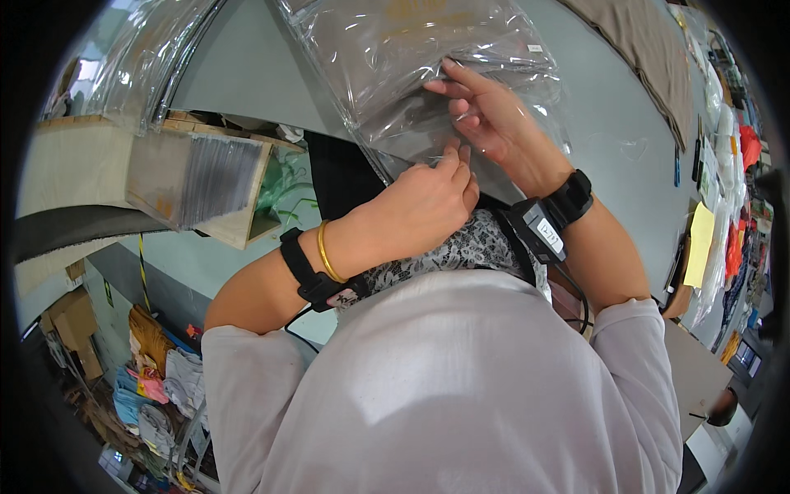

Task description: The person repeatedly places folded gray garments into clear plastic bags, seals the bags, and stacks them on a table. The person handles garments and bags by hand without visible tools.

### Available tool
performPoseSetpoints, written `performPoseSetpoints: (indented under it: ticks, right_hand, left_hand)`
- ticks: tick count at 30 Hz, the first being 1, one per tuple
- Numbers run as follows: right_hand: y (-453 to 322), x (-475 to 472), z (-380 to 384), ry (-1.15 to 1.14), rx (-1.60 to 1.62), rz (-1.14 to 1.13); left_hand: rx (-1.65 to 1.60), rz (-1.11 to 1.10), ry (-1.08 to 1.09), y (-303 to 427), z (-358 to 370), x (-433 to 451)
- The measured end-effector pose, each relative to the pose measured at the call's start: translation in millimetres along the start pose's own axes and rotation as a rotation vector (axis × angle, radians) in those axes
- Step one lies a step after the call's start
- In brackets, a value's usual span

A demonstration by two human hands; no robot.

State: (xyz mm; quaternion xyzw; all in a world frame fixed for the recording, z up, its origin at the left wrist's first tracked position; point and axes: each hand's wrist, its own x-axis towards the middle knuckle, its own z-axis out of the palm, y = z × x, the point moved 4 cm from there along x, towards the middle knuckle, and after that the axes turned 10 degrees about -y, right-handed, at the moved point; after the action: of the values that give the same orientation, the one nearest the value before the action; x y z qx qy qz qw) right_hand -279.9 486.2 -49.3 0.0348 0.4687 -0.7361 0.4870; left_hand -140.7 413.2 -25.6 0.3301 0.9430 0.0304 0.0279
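In front of me a clear plastic bag (382, 68) with yellowish print and a small white label lies on the grey table (617, 123). Grey-brown material shows through it, but I cannot tell whether that is cloth. My right hand (503, 117) is at the bag's middle, palm turned left and fingers apart. Glints of film cross its fingers, so whether it is on or under the film is unclear. Close to my body, my left hand (426, 200) is at the bag's near edge with curled fingers. Its fingertips are partly hidden, and a grip on the film cannot be made out.
Clear plastic sleeves (142, 55) hang over the table's left end. Below them a wooden box (259, 204) holds a stack of plastic bags (219, 176). Taupe cloth (648, 55) lies at the far right, near pens (677, 170) and yellow paper (698, 244). Clothes (154, 395) are piled lower left.
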Motion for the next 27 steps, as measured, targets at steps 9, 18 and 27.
performPoseSetpoints:
  ticks: [9,18,27]
  right_hand:
    - [2.8,15.0,-0.5,-0.086,0.240,-0.038]
    - [-13.8,-18.2,-15.3,-0.068,-0.470,0.075]
    - [-43.4,29.8,19.0,-0.135,-0.873,0.019]
  left_hand:
    - [0.028,-0.019,0.001,0.5,2.1,-3.2]
    - [0.039,-0.040,-0.024,0.4,-0.3,-4.7]
    - [-0.015,-0.101,-0.048,-34.0,-14.7,1.8]
